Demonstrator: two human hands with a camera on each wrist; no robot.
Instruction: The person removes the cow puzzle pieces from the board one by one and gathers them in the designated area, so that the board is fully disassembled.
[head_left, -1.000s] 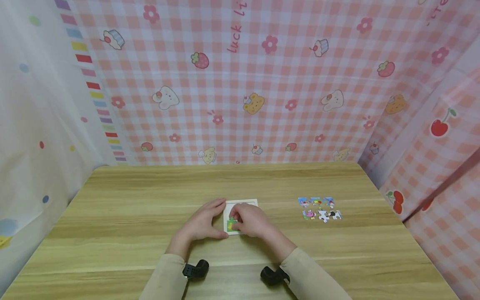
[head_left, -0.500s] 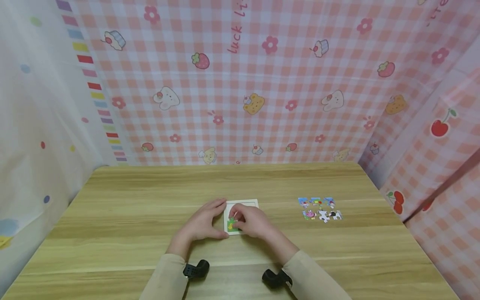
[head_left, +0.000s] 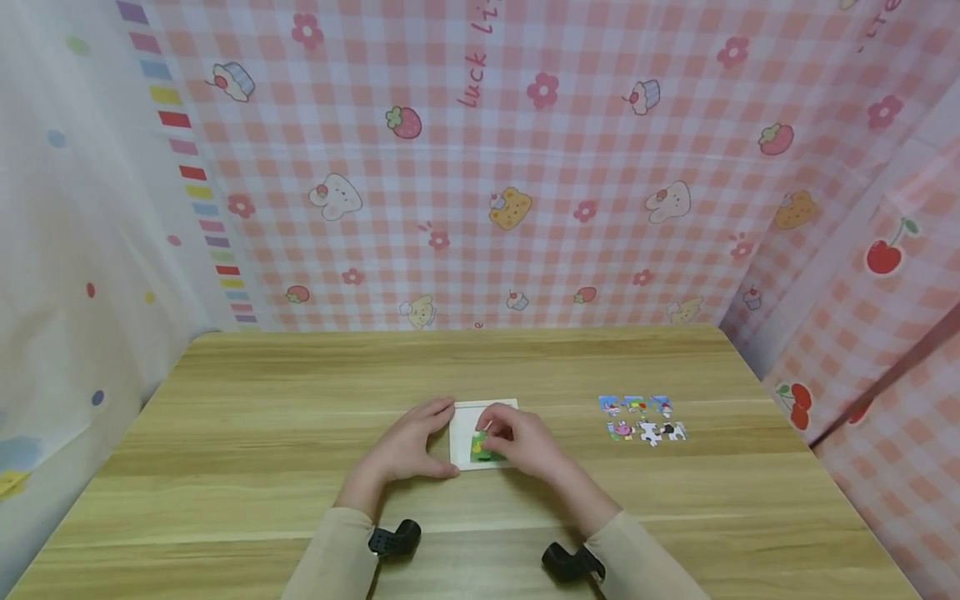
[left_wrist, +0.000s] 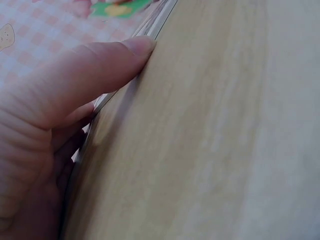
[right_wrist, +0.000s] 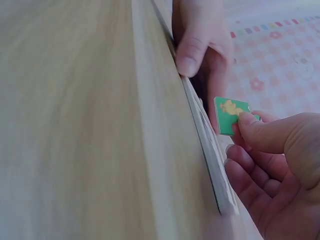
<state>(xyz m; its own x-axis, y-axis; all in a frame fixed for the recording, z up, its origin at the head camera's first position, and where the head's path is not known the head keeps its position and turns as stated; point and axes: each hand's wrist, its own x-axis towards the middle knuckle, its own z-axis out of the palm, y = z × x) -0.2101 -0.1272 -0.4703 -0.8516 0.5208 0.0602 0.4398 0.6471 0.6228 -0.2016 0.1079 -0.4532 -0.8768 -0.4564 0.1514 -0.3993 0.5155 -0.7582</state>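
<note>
A green puzzle piece with a yellow figure (head_left: pixel 480 450) is pinched between the thumb and fingers of my right hand (head_left: pixel 528 446). In the right wrist view the piece (right_wrist: pixel 225 122) is tilted up, apart from the white puzzle frame (right_wrist: pixel 207 142) beneath it. My left hand (head_left: pixel 408 442) holds the frame's left side, thumb at the near edge and fingers at the far corner. The left wrist view shows that thumb (left_wrist: pixel 105 67) pressing the frame's edge, with the green piece (left_wrist: pixel 120 9) blurred at the top. Inside the frame, the visible left part (head_left: pixel 463 429) is bare white.
Several loose puzzle pieces (head_left: pixel 649 432) lie in two rows to the right on the wooden table (head_left: pixel 300 375). A pink checked cloth (head_left: pixel 450 167) hangs behind the table. Black cameras (head_left: pixel 396 540) sit on both wrists.
My right hand has moved to the right with the green piece, from the frame's lower left corner toward its middle. The left hand stays on the frame.
</note>
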